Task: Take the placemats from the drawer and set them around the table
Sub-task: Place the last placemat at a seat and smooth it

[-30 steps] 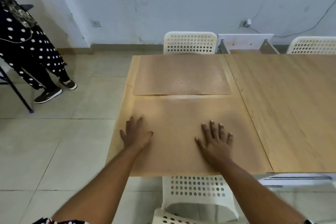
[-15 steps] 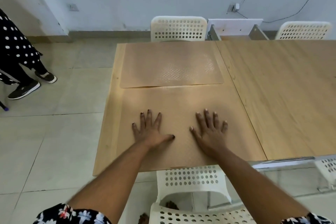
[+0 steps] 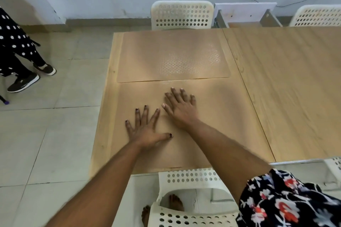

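Note:
Two tan placemats lie flat on the left end of the wooden table point(image 3: 287, 86). The far placemat point(image 3: 173, 57) has a pale lattice pattern and lies in front of the far chair. The near placemat point(image 3: 217, 116) reaches to the table's front edge. My left hand point(image 3: 145, 129) rests flat on the near placemat with fingers spread. My right hand point(image 3: 181, 108) lies flat on it too, just up and right of the left, fingers spread. Neither hand grips anything. No drawer is in view.
White perforated chairs stand at the far side point(image 3: 181, 14), far right point(image 3: 317, 15) and below me at the near edge point(image 3: 193, 199). A person in polka-dot clothes point(image 3: 16, 46) stands on the tiled floor at left. A white bracket point(image 3: 245, 13) sits behind the table.
Both hands have slid toward the middle of the near placemat and now lie close together. The right hand has moved forward and left. The view has tilted down.

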